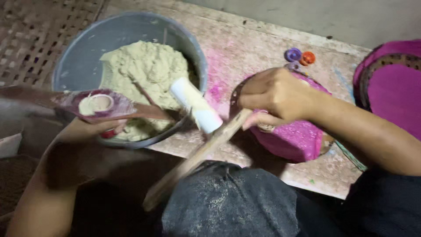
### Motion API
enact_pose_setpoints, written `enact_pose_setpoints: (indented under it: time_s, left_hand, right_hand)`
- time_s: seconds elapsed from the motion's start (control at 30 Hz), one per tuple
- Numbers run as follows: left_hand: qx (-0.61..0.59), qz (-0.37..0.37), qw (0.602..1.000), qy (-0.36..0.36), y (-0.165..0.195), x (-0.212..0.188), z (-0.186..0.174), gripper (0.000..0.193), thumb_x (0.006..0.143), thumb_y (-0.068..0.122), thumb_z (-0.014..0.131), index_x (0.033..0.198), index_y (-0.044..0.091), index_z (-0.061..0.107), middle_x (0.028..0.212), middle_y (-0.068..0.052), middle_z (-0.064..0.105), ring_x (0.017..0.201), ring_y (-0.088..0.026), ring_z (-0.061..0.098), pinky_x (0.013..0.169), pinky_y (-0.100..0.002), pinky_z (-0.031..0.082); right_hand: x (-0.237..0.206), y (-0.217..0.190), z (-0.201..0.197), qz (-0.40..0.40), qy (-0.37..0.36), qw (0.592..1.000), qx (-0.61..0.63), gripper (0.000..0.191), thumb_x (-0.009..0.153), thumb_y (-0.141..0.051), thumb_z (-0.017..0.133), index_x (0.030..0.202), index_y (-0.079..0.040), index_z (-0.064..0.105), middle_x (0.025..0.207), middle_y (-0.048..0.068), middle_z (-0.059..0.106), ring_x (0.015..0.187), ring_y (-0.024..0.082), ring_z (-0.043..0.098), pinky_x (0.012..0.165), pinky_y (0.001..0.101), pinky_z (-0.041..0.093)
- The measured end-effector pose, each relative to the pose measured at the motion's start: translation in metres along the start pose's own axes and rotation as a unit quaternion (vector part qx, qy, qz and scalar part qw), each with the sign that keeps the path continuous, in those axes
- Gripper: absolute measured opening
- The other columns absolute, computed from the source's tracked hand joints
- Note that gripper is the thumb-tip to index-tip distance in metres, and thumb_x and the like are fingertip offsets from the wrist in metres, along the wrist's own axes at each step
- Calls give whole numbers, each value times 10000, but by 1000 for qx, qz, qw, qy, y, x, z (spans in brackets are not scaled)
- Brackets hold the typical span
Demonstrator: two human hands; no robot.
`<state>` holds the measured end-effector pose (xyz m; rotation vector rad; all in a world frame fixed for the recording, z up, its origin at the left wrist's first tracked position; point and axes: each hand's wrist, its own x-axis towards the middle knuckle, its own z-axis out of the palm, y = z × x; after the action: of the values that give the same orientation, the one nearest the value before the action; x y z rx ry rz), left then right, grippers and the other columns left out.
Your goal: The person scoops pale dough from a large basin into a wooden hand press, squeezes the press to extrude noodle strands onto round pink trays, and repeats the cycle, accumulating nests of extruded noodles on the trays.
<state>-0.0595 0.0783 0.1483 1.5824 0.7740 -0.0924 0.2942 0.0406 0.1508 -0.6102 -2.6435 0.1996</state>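
Grey basin (pixel 79 66), upper left of the frame, holds pale green powder (pixel 144 70). Your left hand (pixel 94 129) grips a small cup (pixel 97 104) filled with it; your right hand (pixel 274 96) clasps a wooden stick (pixel 197 158) over a pink-powder bowl (pixel 294 140).

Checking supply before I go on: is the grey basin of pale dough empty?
No: the grey basin holds a large heap of pale dough, piled high beside the left hand.

Left hand (pixel 90 129) cupped palm-up — right hand (pixel 274 94) curled, fingers (pixel 258 120) clenched.
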Motion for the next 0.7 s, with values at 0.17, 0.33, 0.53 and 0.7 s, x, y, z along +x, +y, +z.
enact_pose_setpoints:
  time_s: [0.17,0.33,0.53,0.7]
  left_hand:
    - [-372,129,919,-25,-160,20,-32,240,950,211,691,1101,29,649,1027,-78,674,935,-179,651,913,-385,553]
    - [-482,232,840,-92,-234,73,-8,245,962,186,684,1130,10,659,1023,-64,633,889,-169,638,840,-339,524]
    - [-249,191,901,299,-235,54,-11,100,943,133,679,958,36,700,840,-13,680,792,-110,649,706,-308,528]
    - [-182,273,875,356,-218,24,-3,68,961,74,677,1015,40,701,819,30,618,708,-76,544,623,-272,460]
  right_hand:
    - [49,37,21,-92,-54,927,-359,226,876,-279,724,1072,-168,720,790,-27,595,722,157,610,657,312,464]
    - [103,50,56,-57,50,927,-368,411,829,-229,775,1238,-198,742,1135,42,641,1089,241,596,932,386,472]
    - [113,-4,106,85,221,954,-183,460,797,-155,841,1235,-236,727,1428,180,447,1340,356,372,1097,516,348]
    - [113,-30,132,86,203,953,-208,469,791,-90,829,1224,-265,788,1429,148,451,1286,347,377,1113,470,375]
